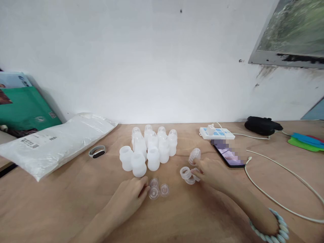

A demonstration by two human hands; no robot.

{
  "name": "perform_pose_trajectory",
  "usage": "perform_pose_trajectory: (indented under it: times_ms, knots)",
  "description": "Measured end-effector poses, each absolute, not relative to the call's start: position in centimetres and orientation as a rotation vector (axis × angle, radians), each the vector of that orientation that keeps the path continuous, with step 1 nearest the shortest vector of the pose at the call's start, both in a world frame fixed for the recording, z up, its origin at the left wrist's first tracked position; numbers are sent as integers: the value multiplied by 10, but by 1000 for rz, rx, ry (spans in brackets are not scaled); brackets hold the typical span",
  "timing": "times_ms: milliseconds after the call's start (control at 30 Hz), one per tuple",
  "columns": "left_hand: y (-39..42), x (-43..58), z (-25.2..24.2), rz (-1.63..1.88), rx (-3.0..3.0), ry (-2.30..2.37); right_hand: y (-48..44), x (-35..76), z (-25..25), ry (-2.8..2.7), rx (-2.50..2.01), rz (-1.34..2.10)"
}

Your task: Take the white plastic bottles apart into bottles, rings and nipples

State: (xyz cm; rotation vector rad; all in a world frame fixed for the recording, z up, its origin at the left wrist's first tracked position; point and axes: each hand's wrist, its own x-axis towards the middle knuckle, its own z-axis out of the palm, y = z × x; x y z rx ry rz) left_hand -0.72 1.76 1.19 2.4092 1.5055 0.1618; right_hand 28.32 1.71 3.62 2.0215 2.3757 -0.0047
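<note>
Wooden desk (63,209): pale plywood that carries everything in the scene.
Bracelet (277,229): light blue-green beads around the right wrist, at the bottom edge.
Left hand (129,197): palm down, fingers loosely curled, the tips touching the clear domed caps; whether it pinches one cannot be told.
Clear domed caps (158,191): three small pieces bunched together on the desk, just in front of the bottles.
Right hand (214,173): palm down, fingers narrowly spread, the tips resting against the clear rings; a firm grip cannot be told.
Clear rings (187,174): two or three lying together at the fingertips, with one more clear piece (194,155) just beyond the index finger.
Cable (278,200): white, looping along the right side.
White bottles (149,148): about a dozen, upright and clustered at the centre, between the two hands and behind them.
Wristband (97,152): grey, lying left of the bottles.
Phone (229,156): flat, screen lit, near the right hand.
Plastic bag (55,141): white and full, at far left.
Power strip (216,132): white, near the wall, with a plug in it.
</note>
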Motion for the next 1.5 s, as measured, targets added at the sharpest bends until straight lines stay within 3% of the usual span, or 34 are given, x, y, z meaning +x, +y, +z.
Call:
perform_pose_trajectory:
  times_ms: [133, 300, 367, 667, 800, 933, 1033, 1100, 1233, 1300, 1500]
  knots:
    - [17, -9, 21, 282, 2468, 1538, 22, 284, 30, 2444, 2052, 91]
    - [33, -18, 43, 940, 2639, 1627, 27, 281, 24, 2632, 2092, 245]
    - [46, -20, 55, 1054, 2691, 1698, 26, 279, 21, 2775, 2063, 315]
    - [97, -6, 86, 546, 2512, 2032, 24, 268, 10, 3216, 1865, 647]
    - [88, -8, 110, 655, 2478, 2055, 24, 268, 12, 3314, 1836, 701]
    - [60, -11, 147, 990, 2497, 2091, 22, 267, 16, 3358, 1849, 687]
    - [35, -7, 159, 1219, 2525, 1872, 18, 261, 20, 3432, 1887, 440]
    - [20, 1, 153, 1175, 2599, 1596, 11, 256, 23, 3496, 1904, 92]
    - [0, 25, 113, 875, 2846, 1246, -10, 244, 34, 3524, 1760, -899]
    - [-6, 37, 89, 680, 2987, 1206, -21, 238, 40, 3512, 1670, -1207]
    - [-10, 46, 51, 734, 3252, 1178, -33, 222, 37, 3184, 2122, -1240]
